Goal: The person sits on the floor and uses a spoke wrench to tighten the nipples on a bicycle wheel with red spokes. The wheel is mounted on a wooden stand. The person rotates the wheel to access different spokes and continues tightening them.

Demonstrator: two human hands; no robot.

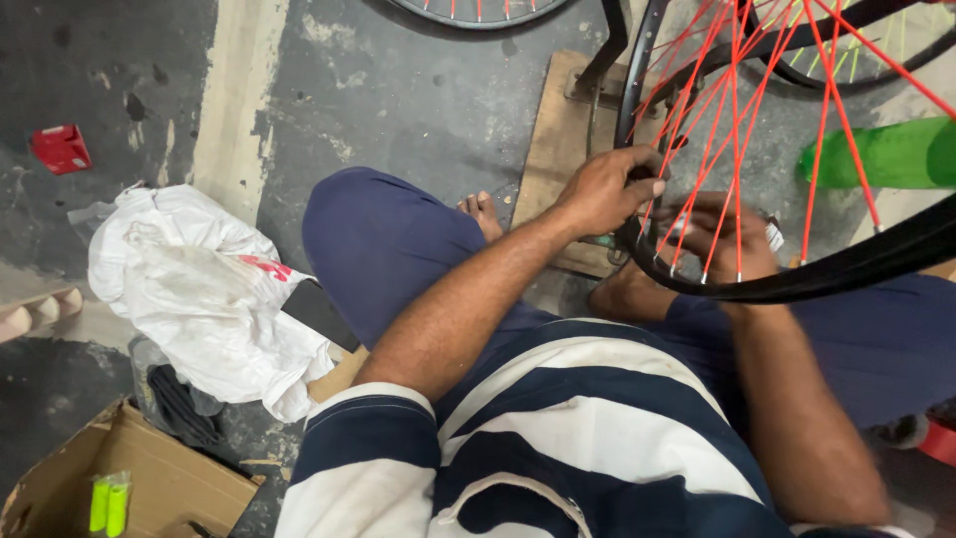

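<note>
My left hand has its fingers closed around the black rim of the bicycle wheel, which stands upright in front of my knees over a wooden board on the floor. My right hand sits behind the red spokes, blurred; I cannot tell what its fingers pinch (something small and pale, perhaps). The wheel looks light and stiff, the thin spokes bendable, so the rim is the safest hold. Its upper half is cut off.
</note>
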